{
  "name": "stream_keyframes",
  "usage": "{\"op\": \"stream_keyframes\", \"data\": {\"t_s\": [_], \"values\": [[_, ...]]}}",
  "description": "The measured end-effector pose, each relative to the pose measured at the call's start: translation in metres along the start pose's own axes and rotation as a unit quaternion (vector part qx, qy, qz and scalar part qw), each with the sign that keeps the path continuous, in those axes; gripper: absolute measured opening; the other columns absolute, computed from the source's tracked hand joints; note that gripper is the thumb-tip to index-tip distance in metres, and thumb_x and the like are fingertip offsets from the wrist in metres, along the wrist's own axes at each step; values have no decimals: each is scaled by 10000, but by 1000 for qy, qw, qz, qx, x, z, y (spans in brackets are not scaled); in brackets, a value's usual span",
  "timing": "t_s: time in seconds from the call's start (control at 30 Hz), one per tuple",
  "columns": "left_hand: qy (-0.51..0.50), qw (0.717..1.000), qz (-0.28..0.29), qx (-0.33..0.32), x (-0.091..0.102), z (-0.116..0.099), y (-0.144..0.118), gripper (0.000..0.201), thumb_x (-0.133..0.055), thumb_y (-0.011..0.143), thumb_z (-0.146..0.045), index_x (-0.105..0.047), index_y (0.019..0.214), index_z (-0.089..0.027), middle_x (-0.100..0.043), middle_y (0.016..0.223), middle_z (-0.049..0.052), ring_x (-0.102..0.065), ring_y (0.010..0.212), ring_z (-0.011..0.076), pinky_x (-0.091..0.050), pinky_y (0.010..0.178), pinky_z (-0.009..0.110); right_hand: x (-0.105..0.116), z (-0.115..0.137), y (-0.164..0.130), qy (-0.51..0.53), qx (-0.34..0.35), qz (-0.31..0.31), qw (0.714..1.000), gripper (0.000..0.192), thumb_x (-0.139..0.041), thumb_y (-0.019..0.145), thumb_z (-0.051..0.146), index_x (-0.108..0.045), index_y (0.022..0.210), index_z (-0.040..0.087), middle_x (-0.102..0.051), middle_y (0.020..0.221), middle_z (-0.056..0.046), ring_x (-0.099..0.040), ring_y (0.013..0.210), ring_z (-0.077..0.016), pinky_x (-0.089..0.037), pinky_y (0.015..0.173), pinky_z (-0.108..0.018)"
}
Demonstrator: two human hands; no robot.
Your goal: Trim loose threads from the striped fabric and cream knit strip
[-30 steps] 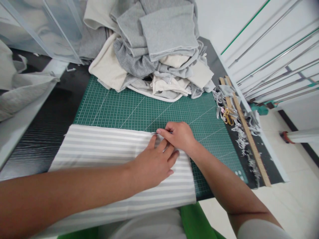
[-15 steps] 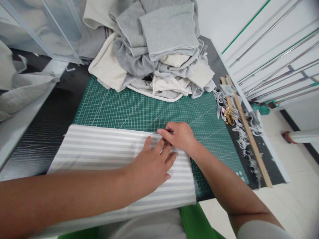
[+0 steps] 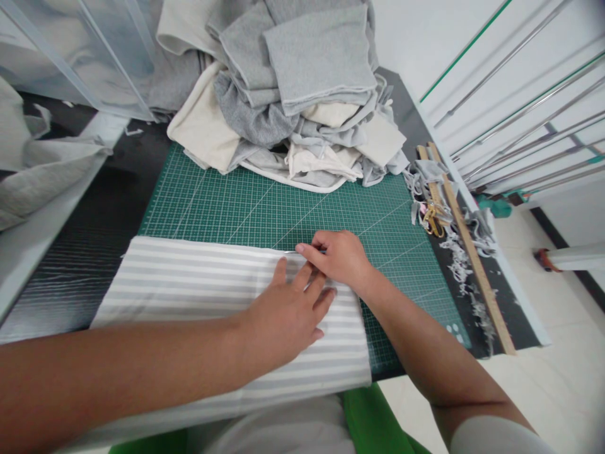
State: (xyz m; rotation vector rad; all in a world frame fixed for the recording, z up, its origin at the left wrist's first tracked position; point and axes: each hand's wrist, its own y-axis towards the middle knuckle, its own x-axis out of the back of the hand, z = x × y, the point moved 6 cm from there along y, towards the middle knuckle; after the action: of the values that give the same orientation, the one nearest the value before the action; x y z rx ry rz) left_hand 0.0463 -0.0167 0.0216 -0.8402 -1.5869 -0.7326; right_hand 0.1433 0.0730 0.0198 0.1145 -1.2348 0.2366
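Dark woodgrain tabletop (image 3: 89, 252), with a green gridded cutting mat (image 3: 265, 208) spread across it. Striped grey-and-white fabric (image 3: 189, 284), folded flat, lying on the near half of the mat; long axis left to right, stripes parallel to the near table edge, left end overhanging the mat onto bare wood, right end stopping short of the mat's right border.

Left hand (image 3: 283, 315) pressed palm-down on the fabric near its far right corner, fingers spread and flat, gripping nothing. Right hand (image 3: 340, 255) just beyond, touching the left fingertips, thumb and forefinger pinched shut on a thin metal tool (image 3: 290, 252) (too slim to tell whether needle or pin) pointing left along the fabric's far edge.

Against half a second ago: almost no change; right hand a shade further left, left hand and fabric as before.

Edges and room: open green mat between the fabric's far edge and the heap of grey and cream fabric pieces (image 3: 302, 94) at the back. Right of the mat, a wooden ruler (image 3: 467, 252) running lengthwise toward the near edge, grey fabric scraps (image 3: 458, 258) scattered over it, gold thread snips (image 3: 432, 217) among them. At far left, a clear plastic sheet (image 3: 75, 57) above more grey cloth (image 3: 33, 176), well apart from both hands.
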Motion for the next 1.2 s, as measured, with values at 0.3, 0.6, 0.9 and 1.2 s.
{"op": "stream_keyframes", "data": {"t_s": [0.3, 0.6, 0.9, 1.2], "values": [[-2, 1000, 8, 0, 1, 0, 1, 575, -510, 892, -528, -475, 1366, -204, -467, 1400, 153, -311, 1336, 403, -302, 1002, 667, 0, 2, 1, -23, -2, 11, 1000, 479, -468, 864, 613, -625, 644, 218, -637, 599, 18, -528, 566, -116, -257, 548, -262], [-18, 1000, 13, 0, 4, 2, 3, 576, -519, 885, -531, -471, 1364, -214, -470, 1396, 142, -362, 1299, 388, -261, 1028, 670, 0, 3, 0, -40, 1, 12, 999, 485, -446, 876, 617, -646, 680, 221, -650, 622, 11, -545, 587, -126, -268, 560, -268], [-33, 999, 15, 2, 4, 4, 3, 577, -533, 879, -530, -464, 1371, -236, -475, 1390, 139, -357, 1298, 379, -244, 1031, 665, 0, 2, -1, -23, 5, 9, 1000, 479, -464, 872, 608, -642, 669, 213, -653, 621, 8, -541, 583, -125, -273, 560, -262], [-25, 1000, 11, 2, 4, 4, 3, 600, -550, 865, -535, -459, 1377, -235, -460, 1405, 140, -364, 1289, 375, -247, 1030, 672, -2, 3, 0, -35, 2, 14, 999, 503, -433, 880, 626, -656, 688, 218, -654, 629, 5, -549, 592, -127, -282, 567, -265]]}}
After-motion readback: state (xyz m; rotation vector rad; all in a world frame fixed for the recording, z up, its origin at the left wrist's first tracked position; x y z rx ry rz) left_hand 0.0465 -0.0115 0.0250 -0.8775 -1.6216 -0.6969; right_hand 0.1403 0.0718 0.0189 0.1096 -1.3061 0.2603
